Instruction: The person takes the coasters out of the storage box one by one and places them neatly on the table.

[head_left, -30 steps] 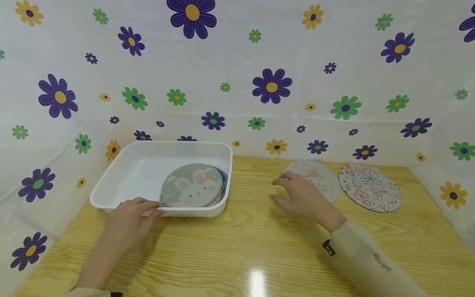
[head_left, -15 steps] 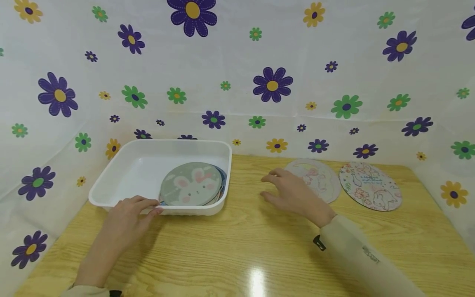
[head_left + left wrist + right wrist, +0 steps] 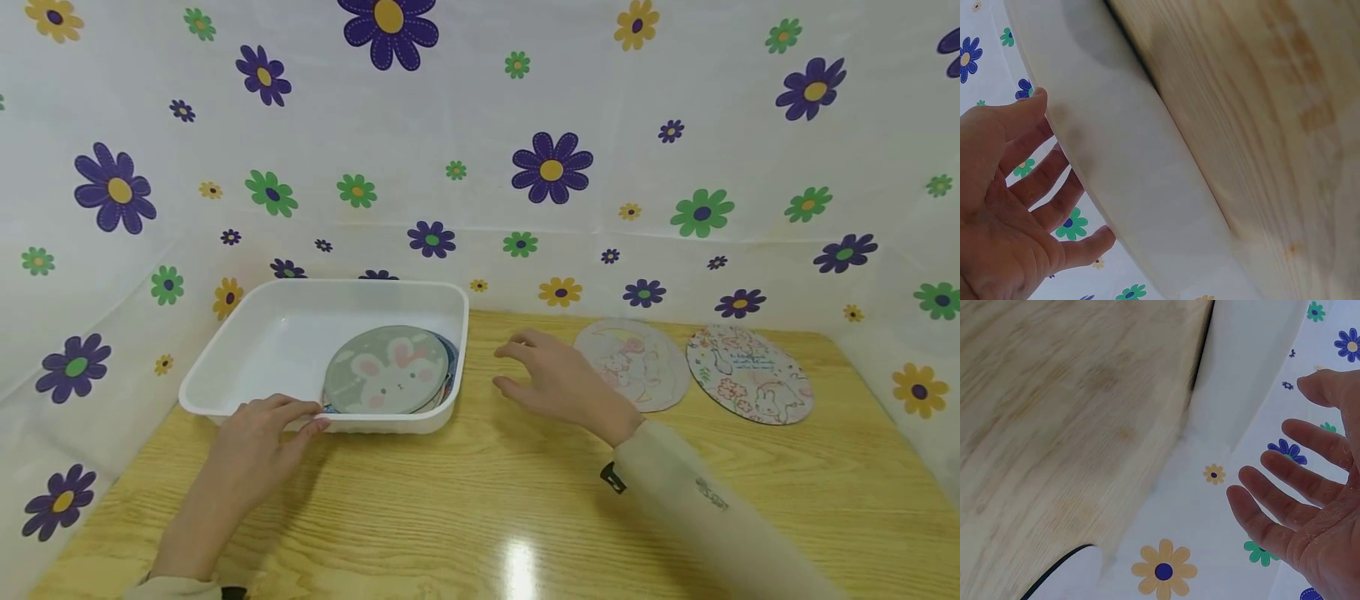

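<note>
A white plastic basin (image 3: 247, 350) stands on the table's left half. My left hand (image 3: 258, 446) grips its near rim, fingers over the edge and thumb outside; the left wrist view shows this hand (image 3: 1016, 194) at the basin's wall (image 3: 1116, 137). In the basin lies a grey-green round mat (image 3: 390, 375) with a rabbit face, covering most of other mats. My right hand (image 3: 558, 379) hovers right of the basin with fingers spread and nothing in them, as the right wrist view of the hand (image 3: 1310, 494) confirms. A pale round mat (image 3: 637, 367) lies just beyond it.
A second round mat (image 3: 750, 375) with rabbits, flowers and blue writing lies farther right on the wooden table (image 3: 420, 508). A white flower-print cloth (image 3: 465, 108) rises behind and at both sides of the table.
My right hand has moved left, away from the pale mat and towards the basin, uncovering more of that mat. The left hand keeps its place on the rim.
</note>
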A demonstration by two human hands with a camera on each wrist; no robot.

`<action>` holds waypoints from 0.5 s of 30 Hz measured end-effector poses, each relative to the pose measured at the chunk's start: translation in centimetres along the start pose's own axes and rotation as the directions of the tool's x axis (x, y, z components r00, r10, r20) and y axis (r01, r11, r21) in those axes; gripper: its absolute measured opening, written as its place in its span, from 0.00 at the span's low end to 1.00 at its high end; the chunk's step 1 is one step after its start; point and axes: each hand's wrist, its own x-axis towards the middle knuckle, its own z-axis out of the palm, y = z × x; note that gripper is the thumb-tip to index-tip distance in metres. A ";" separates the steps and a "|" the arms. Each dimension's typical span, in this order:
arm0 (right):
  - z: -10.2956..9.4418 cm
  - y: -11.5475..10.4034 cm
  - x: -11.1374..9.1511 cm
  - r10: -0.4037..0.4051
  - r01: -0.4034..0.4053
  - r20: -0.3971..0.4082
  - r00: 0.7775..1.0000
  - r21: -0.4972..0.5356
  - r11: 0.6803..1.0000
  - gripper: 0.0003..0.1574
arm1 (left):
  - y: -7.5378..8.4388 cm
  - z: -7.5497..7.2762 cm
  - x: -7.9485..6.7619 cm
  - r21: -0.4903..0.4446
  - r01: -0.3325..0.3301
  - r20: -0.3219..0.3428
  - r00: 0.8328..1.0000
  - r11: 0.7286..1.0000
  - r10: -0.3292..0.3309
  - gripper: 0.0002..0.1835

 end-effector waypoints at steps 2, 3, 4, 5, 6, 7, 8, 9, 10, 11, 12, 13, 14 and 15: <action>0.1 -0.1 0.4 -0.009 0.009 -0.011 1.000 0.005 1.000 0.21 | 0.0 0.0 0.0 -0.001 0.001 0.004 1.000 1.000 -0.001 0.12; 0.1 -0.2 0.5 -0.012 0.013 -0.016 1.000 0.011 1.000 0.21 | 0.0 0.0 0.1 -0.003 0.002 0.007 1.000 1.000 -0.002 0.11; 0.2 -0.3 0.7 -0.015 0.015 -0.017 1.000 0.017 1.000 0.21 | 0.1 0.0 0.1 -0.003 0.003 0.009 1.000 1.000 -0.003 0.11; 0.2 -0.4 0.9 -0.019 0.019 -0.019 1.000 0.022 1.000 0.21 | 0.1 -0.1 0.1 -0.004 0.004 0.011 1.000 1.000 -0.003 0.11; 0.3 -0.4 1.1 -0.023 0.023 -0.020 1.000 0.026 0.999 0.20 | 0.0 -0.1 0.1 -0.005 0.004 0.013 1.000 1.000 -0.004 0.11; 0.3 -0.5 1.3 -0.026 0.027 -0.019 0.999 0.026 0.999 0.20 | 0.0 -0.1 0.1 -0.008 0.006 0.016 1.000 1.000 -0.006 0.11; 0.3 -0.6 1.5 -0.029 0.030 -0.019 0.999 0.026 0.999 0.20 | 0.0 -0.1 0.1 -0.010 0.010 0.018 1.000 1.000 -0.010 0.11; 0.4 -0.7 1.7 -0.031 0.032 -0.019 0.999 0.026 0.999 0.20 | -0.1 -0.1 0.1 -0.010 0.010 0.017 1.000 1.000 -0.010 0.11; 0.4 -0.8 1.9 -0.036 0.036 -0.020 0.999 0.026 0.999 0.20 | -0.1 -0.1 0.1 -0.012 0.010 0.016 1.000 1.000 -0.009 0.11; 0.4 -1.0 2.1 -0.042 0.043 -0.024 0.999 0.030 0.999 0.20 | -0.1 -0.1 0.1 -0.012 0.010 0.016 1.000 1.000 -0.010 0.11; 0.5 -1.1 2.3 -0.050 0.050 -0.029 0.998 0.031 0.998 0.20 | -0.1 0.0 0.1 -0.014 0.008 0.012 1.000 1.000 -0.008 0.11; 0.5 -1.2 2.5 -0.059 0.060 -0.036 0.998 0.037 0.998 0.19 | -0.2 0.0 0.1 -0.015 0.006 0.009 1.000 1.000 -0.005 0.11; 0.6 -1.3 2.7 -0.070 0.072 -0.044 0.997 0.042 0.996 0.19 | -0.2 0.1 0.1 -0.016 0.003 0.006 1.000 1.000 -0.003 0.11; 0.7 -1.4 2.9 -0.083 0.085 -0.050 0.995 0.050 0.995 0.19 | -0.2 0.1 0.0 -0.016 -0.003 0.003 1.000 1.000 0.003 0.11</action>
